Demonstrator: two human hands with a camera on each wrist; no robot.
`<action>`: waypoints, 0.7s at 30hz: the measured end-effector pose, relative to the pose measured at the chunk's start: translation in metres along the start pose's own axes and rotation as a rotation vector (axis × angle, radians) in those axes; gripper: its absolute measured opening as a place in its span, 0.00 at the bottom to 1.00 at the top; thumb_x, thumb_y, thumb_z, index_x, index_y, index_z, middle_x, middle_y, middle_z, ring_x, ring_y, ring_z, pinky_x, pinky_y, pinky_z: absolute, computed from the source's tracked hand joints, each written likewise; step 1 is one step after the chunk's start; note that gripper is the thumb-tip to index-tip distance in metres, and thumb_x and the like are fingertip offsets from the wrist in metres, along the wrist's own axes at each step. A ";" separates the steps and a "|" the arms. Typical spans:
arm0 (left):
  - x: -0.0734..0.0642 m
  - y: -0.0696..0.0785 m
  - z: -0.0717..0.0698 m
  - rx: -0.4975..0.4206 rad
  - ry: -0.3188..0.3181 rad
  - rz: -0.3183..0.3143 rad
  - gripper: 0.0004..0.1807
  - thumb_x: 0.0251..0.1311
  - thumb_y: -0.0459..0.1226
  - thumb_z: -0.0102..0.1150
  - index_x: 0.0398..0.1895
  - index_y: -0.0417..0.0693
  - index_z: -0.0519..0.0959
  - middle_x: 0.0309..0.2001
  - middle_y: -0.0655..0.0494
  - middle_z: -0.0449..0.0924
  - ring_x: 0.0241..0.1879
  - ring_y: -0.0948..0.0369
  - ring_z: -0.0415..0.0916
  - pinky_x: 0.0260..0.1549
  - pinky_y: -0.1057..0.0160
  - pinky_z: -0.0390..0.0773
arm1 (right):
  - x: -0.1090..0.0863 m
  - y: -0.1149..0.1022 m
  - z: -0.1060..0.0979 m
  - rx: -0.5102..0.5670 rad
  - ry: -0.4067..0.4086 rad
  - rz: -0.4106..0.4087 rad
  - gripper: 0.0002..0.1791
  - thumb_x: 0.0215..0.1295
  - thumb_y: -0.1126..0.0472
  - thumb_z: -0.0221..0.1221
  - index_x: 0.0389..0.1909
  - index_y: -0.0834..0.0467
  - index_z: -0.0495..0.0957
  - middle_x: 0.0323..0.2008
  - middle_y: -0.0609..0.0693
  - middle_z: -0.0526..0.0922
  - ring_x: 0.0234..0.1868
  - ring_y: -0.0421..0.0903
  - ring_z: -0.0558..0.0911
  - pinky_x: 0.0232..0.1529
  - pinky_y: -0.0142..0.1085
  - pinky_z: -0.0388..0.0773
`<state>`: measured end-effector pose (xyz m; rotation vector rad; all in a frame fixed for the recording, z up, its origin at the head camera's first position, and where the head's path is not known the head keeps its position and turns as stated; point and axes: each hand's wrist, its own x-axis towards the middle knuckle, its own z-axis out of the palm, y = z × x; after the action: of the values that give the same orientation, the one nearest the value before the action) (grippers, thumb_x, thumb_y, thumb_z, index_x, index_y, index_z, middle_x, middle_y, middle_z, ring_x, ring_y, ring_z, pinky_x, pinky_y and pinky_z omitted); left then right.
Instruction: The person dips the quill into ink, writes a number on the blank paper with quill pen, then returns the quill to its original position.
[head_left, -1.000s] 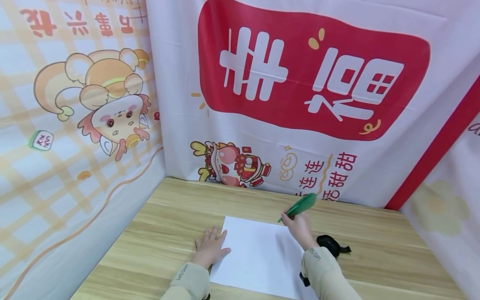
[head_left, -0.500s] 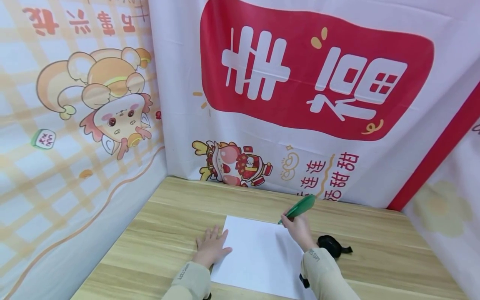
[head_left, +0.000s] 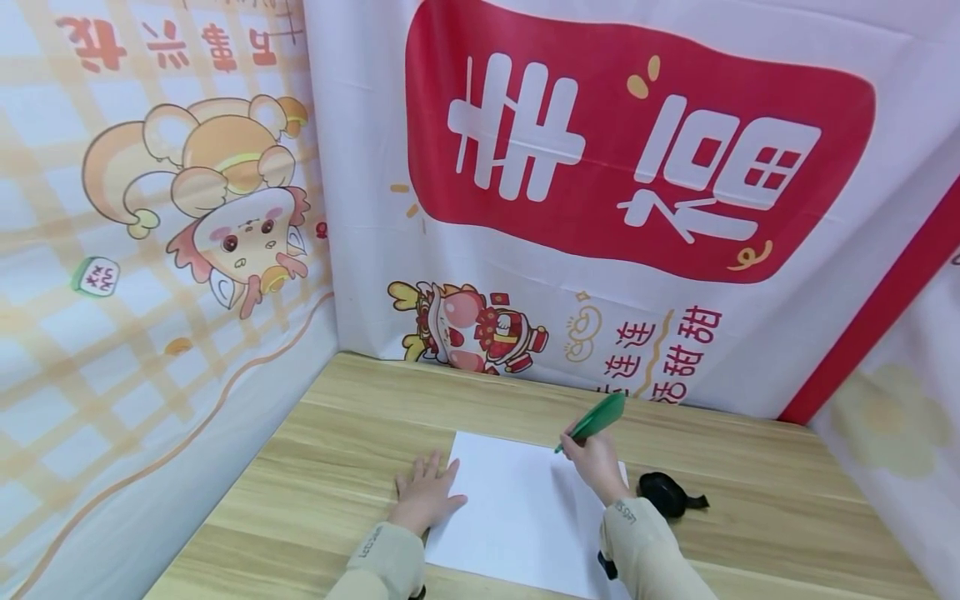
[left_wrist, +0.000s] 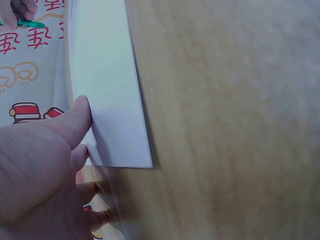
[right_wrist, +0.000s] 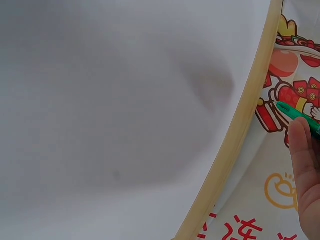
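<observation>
In the head view a white sheet of paper (head_left: 517,517) lies on the table. My left hand (head_left: 427,497) rests at its left edge with fingers spread; in the left wrist view the thumb (left_wrist: 77,120) lies on the sheet near a corner. My right hand (head_left: 597,461) pinches a green pen (head_left: 597,419) with a broad leaf-shaped end, over the paper's far edge. The pen's tip points down and left; whether it touches the sheet I cannot tell. In the right wrist view the pen (right_wrist: 295,114) shows between thumb and fingers. No marks are visible on the sheet.
A black rounded object with a short strap (head_left: 663,495) lies on the wooden table (head_left: 322,483), right of the right forearm. Printed cloth (head_left: 360,208) hangs behind the table's far edge, and more cloth (head_left: 112,367) hangs along the left.
My right hand and the pen have shifted slightly left and nearer, bringing the tip from just beyond the paper's far edge to about over it. My left hand stays in place on the sheet.
</observation>
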<state>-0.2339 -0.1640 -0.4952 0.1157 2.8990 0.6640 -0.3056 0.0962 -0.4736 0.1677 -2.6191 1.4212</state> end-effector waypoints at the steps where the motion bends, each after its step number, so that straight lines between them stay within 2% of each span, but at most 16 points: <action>1: 0.000 0.000 0.000 0.000 0.001 0.000 0.34 0.60 0.49 0.53 0.67 0.45 0.61 0.69 0.36 0.47 0.65 0.34 0.38 0.55 0.29 0.35 | 0.000 0.001 0.001 -0.002 -0.003 0.004 0.02 0.61 0.67 0.57 0.29 0.61 0.75 0.22 0.50 0.77 0.24 0.44 0.76 0.26 0.35 0.76; 9: 0.000 0.000 0.000 -0.006 -0.001 0.003 0.33 0.61 0.49 0.53 0.67 0.45 0.62 0.69 0.36 0.47 0.66 0.35 0.38 0.55 0.29 0.35 | 0.001 0.004 0.008 -0.023 -0.006 0.010 0.03 0.60 0.67 0.57 0.28 0.61 0.75 0.21 0.49 0.77 0.23 0.43 0.77 0.26 0.35 0.76; 15: 0.001 -0.001 0.001 -0.020 0.001 -0.003 0.33 0.61 0.49 0.53 0.66 0.45 0.62 0.69 0.36 0.47 0.66 0.35 0.37 0.55 0.29 0.34 | 0.003 0.006 0.011 -0.011 -0.013 -0.011 0.03 0.60 0.69 0.57 0.28 0.60 0.74 0.19 0.49 0.76 0.22 0.43 0.76 0.24 0.35 0.75; 21: 0.001 -0.002 0.002 -0.018 0.000 -0.003 0.33 0.61 0.49 0.53 0.67 0.46 0.62 0.69 0.37 0.47 0.66 0.35 0.37 0.55 0.29 0.34 | 0.002 0.005 0.013 0.006 -0.025 0.008 0.03 0.60 0.68 0.57 0.28 0.61 0.74 0.20 0.50 0.77 0.22 0.43 0.76 0.25 0.35 0.76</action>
<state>-0.2348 -0.1648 -0.4982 0.1094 2.8919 0.6895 -0.3094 0.0877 -0.4846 0.1768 -2.6381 1.4390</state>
